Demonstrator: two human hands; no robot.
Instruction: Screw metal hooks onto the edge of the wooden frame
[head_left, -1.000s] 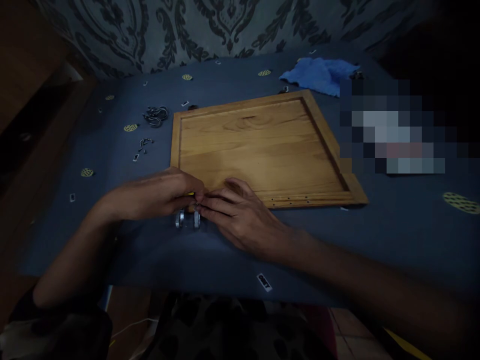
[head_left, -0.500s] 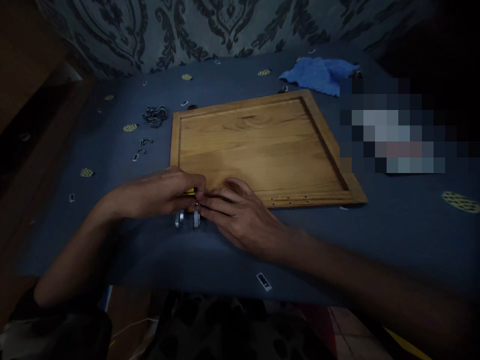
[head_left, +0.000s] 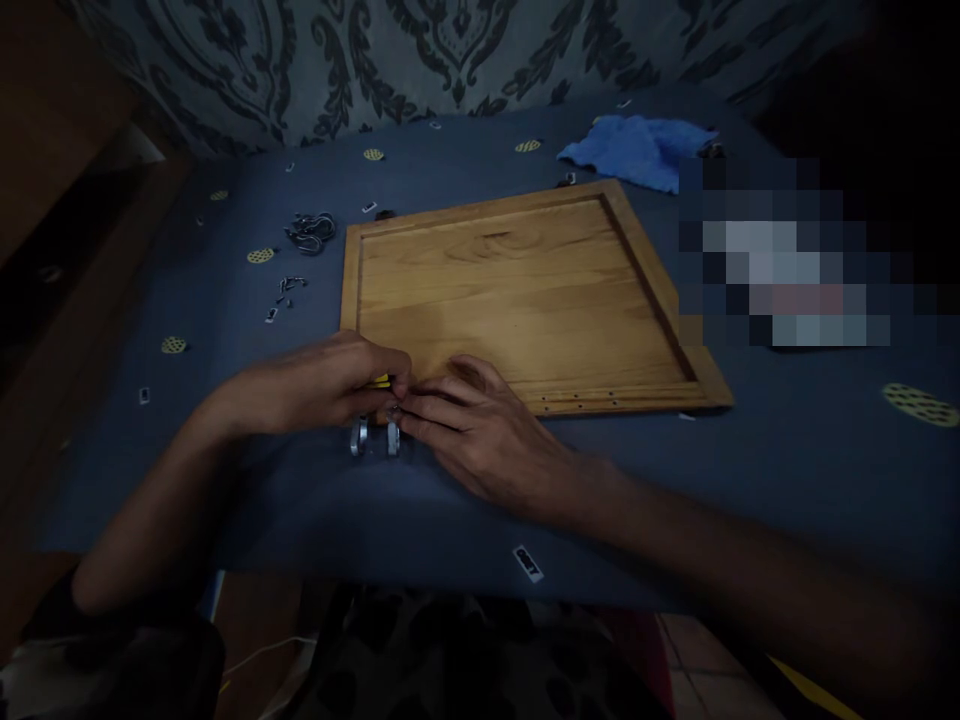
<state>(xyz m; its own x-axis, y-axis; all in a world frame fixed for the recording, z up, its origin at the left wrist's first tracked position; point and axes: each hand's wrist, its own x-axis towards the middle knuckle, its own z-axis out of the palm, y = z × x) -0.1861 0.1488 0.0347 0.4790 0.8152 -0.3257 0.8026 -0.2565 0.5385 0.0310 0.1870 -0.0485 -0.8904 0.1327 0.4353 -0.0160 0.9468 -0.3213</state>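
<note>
A framed wooden board [head_left: 487, 290] lies on the cloth-covered table, with small dark holes along its front rail. My left hand [head_left: 322, 385] is closed at its front left corner around a slim yellow tool [head_left: 381, 382], mostly hidden by the fingers. Just below the fingers, a shiny metal fitting [head_left: 393, 439] with rounded upright parts stands at the board's front edge. My right hand [head_left: 480, 430] rests over that edge, its fingertips brought together beside the left fingers at the fitting. What they pinch is too small and hidden to tell.
Several metal hooks or loops [head_left: 311, 232] lie in a heap left of the board. Small screws [head_left: 289, 288] are scattered nearer. A blue cloth [head_left: 637, 150] lies behind on the right. A blurred-out patch [head_left: 795, 260] covers the area at right.
Both hands keep nearly the same place at the board's corner. The left fingers and wrist have shifted very slightly; the board and loose parts have not moved.
</note>
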